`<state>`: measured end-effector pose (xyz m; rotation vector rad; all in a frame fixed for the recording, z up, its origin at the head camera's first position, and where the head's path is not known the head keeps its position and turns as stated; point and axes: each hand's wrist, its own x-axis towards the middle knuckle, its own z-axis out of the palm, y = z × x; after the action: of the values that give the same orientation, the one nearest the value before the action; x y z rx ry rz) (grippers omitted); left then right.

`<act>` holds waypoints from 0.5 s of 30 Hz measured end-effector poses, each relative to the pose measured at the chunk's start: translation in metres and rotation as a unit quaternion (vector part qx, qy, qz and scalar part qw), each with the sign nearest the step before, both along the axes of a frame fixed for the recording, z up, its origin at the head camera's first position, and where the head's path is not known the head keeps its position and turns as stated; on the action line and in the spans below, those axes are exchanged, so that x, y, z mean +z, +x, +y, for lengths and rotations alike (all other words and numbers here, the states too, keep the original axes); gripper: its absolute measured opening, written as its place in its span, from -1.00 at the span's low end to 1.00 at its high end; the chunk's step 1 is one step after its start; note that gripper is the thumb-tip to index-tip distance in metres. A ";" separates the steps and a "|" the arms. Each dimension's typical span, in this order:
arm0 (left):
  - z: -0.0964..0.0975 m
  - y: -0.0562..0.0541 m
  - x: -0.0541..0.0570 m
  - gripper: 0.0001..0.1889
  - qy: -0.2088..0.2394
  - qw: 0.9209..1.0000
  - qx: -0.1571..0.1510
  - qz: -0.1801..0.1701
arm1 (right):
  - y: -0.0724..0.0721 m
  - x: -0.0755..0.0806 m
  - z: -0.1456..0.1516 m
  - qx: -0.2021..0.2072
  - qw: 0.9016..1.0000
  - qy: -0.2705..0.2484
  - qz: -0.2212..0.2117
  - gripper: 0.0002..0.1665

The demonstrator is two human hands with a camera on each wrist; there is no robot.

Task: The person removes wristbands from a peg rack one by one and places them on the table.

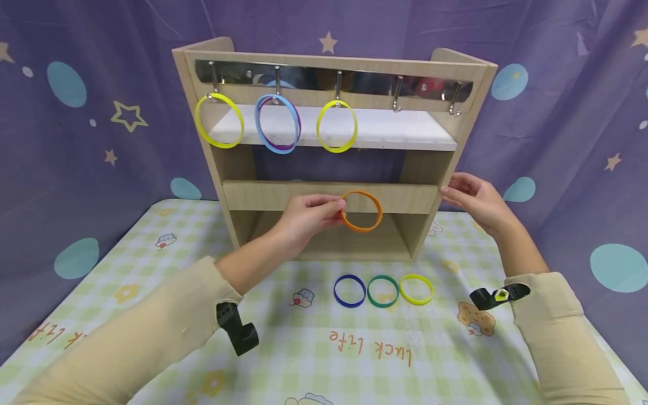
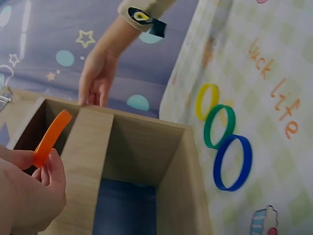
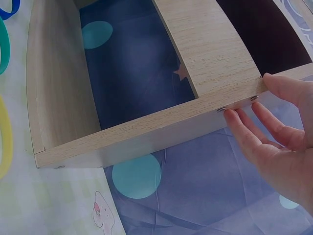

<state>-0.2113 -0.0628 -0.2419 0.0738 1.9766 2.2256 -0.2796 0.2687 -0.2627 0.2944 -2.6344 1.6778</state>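
Note:
An orange wristband (image 1: 378, 211) is pinched at its left side between the thumb and fingers of my left hand (image 1: 310, 218), in front of the wooden rack's middle board (image 1: 243, 196). My right hand (image 1: 478, 198) touches the rack's right side panel (image 3: 146, 132), fingertips on the outer face and thumb at the front edge. Along the rack's top, a metal hook rail (image 1: 369, 84) carries a yellow band (image 1: 197, 121) on the left hook, a light blue band (image 1: 258, 124) overlapping a purple band (image 1: 299, 125) on the second, and another yellow band (image 1: 356, 125) on the middle hook.
Before the rack, a dark blue band (image 1: 335, 291), a green band (image 1: 369, 292) and a yellow band (image 1: 432, 289) lie in a row on the checked tablecloth (image 1: 283, 349). The two right hooks (image 1: 397, 95) hold no bands. A purple curtain (image 1: 567, 169) hangs behind.

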 end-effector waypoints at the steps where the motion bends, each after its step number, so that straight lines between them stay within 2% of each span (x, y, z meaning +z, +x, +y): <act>1: -0.002 0.000 -0.002 -0.66 -0.003 1.000 -0.002 -0.006 | 0.000 0.000 0.000 0.000 1.000 -0.001 0.000 -0.26; 8: -0.011 -0.001 -0.015 -0.67 -0.038 0.998 0.006 -0.054 | 0.000 0.000 0.000 0.007 1.000 -0.015 -0.004 -0.28; 15: -0.024 -0.004 -0.029 -0.67 -0.063 0.994 0.007 -0.084 | 0.000 0.000 0.000 0.003 1.000 -0.015 -0.002 -0.30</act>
<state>-0.2157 -0.0866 -0.2709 -0.1389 2.0239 2.0365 -0.2792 0.2688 -0.2626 0.2985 -2.6111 1.7186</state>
